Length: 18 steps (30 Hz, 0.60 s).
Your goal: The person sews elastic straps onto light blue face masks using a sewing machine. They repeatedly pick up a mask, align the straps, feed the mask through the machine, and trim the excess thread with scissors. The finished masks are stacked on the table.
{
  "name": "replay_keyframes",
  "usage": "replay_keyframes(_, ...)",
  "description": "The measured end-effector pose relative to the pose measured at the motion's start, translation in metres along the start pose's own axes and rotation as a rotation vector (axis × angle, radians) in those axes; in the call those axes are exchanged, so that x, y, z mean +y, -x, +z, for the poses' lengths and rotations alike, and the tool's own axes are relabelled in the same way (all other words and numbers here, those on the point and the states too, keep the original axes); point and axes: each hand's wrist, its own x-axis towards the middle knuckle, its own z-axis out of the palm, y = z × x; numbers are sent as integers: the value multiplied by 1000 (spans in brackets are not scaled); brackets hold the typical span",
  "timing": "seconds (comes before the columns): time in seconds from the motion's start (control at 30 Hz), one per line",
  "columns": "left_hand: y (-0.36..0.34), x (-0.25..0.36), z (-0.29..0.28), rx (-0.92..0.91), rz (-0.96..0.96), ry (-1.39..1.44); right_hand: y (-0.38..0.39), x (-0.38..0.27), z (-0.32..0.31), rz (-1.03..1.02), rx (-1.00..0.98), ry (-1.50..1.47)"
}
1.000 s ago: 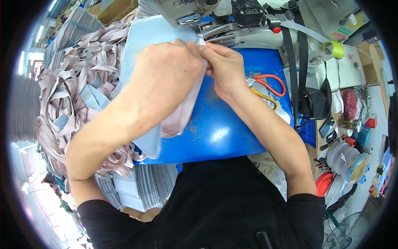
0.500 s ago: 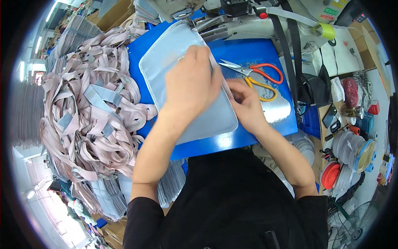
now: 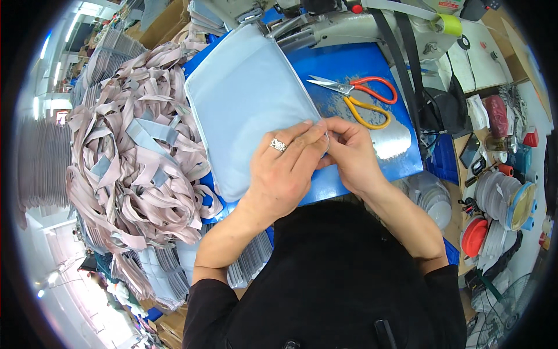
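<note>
A pale blue-grey fabric panel [image 3: 247,87] with rounded corners and a stitched rim lies slanted across the blue work surface. My left hand [image 3: 285,160], a ring on one finger, rests over its lower right part with fingers pressed together at the edge. Touching those fingertips, my right hand [image 3: 354,154] pinches the same edge between thumb and fingers. The underside of the panel and the thumb of my left hand are hidden. Right of the panel lie scissors [image 3: 349,88], partly spread, with one red and one yellow handle.
A sewing machine [image 3: 343,32] stands at the far edge of the blue table [image 3: 372,64]. Heaped pinkish-grey fabric strips [image 3: 133,145] crowd the left side, with stacked grey panels [image 3: 43,163] beyond. Reels [image 3: 494,198] and small tools fill the shelf at right. Black straps [image 3: 407,64] hang near the machine.
My left hand has come down from the panel's upper part to its lower right edge, beside my right hand. The panel has turned slightly and shifted left.
</note>
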Motion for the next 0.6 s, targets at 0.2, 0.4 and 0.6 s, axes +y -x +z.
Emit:
replay_keyframes(0.2,-25,-34,-8,-55,22,-49,-38,-1,12,-52,-23,-54)
replay_keyframes(0.4,-46,-74,-8,-75,50,-88,-80,-8,25,-72,-23,-75)
replay_keyframes(0.6,-70,-109,-10,-100,68,-113,-123,-16,39,-88,9,-90)
